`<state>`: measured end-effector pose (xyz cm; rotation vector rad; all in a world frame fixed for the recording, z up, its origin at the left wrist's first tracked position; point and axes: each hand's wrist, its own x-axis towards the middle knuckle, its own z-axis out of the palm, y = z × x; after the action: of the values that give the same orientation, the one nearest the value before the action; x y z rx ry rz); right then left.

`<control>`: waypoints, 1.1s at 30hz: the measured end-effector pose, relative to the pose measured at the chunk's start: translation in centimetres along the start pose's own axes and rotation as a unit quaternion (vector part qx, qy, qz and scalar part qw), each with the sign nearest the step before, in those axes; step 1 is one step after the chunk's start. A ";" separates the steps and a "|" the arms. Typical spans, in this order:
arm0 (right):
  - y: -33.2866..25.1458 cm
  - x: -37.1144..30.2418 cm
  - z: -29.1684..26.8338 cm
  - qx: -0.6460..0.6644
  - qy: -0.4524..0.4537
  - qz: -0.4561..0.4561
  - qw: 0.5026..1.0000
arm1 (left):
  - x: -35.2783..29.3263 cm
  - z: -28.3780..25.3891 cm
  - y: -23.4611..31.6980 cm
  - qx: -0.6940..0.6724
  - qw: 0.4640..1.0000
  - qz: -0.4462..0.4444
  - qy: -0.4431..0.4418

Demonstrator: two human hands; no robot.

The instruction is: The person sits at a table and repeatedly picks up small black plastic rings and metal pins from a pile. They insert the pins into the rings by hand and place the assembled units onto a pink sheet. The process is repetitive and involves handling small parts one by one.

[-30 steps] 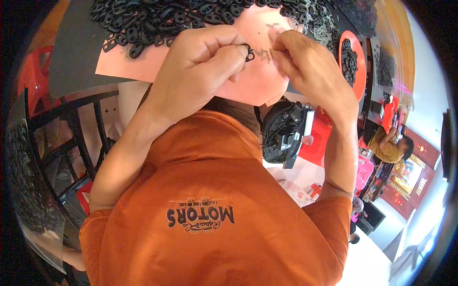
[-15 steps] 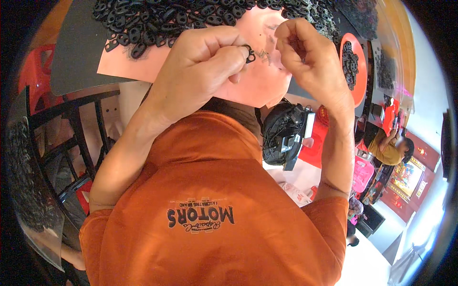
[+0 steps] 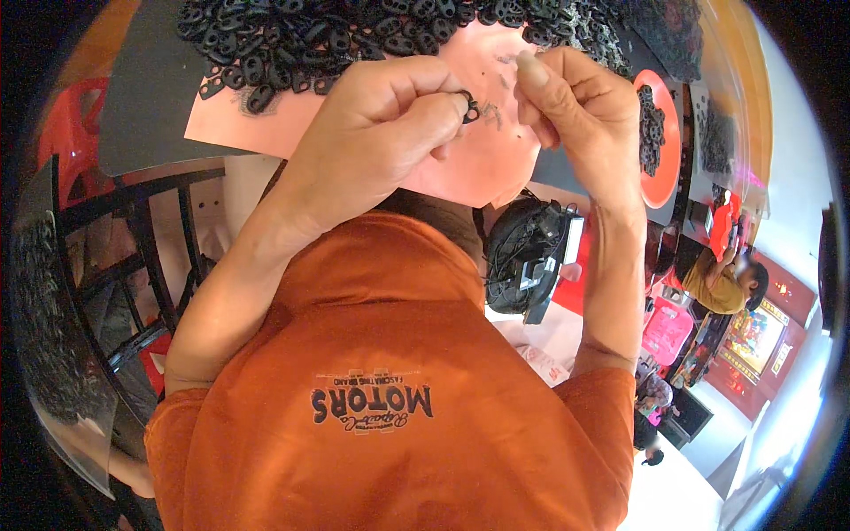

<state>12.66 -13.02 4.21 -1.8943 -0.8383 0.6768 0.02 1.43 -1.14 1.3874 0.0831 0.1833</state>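
The left hand (image 3: 381, 133) pinched 1 small black ring (image 3: 467, 106) while the right hand's (image 3: 584, 106) pressed-together fingertips (image 3: 529, 69) needed aligning to it.

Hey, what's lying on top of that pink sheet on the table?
On the pink sheet lies a heap of small black links along its far edge, plus a few tiny bits near the middle. Both hands cover its near part, so anything there is hidden.
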 end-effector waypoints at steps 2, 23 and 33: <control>-0.1 0.0 0.2 0.029 -0.005 0.002 1.000 | 0.1 0.1 0.1 -0.003 1.000 0.002 -0.006; -1.1 0.0 1.8 -0.010 -0.042 -0.025 0.999 | 0.2 -0.2 0.5 -0.042 0.997 -0.026 -0.054; -1.4 -0.4 2.3 -0.014 -0.055 -0.022 0.998 | 0.0 0.4 0.0 -0.046 0.998 -0.027 -0.018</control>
<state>10.33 -11.64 4.53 -1.8709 -0.9608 0.7506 0.10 1.09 -1.10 1.2954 0.0812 0.1152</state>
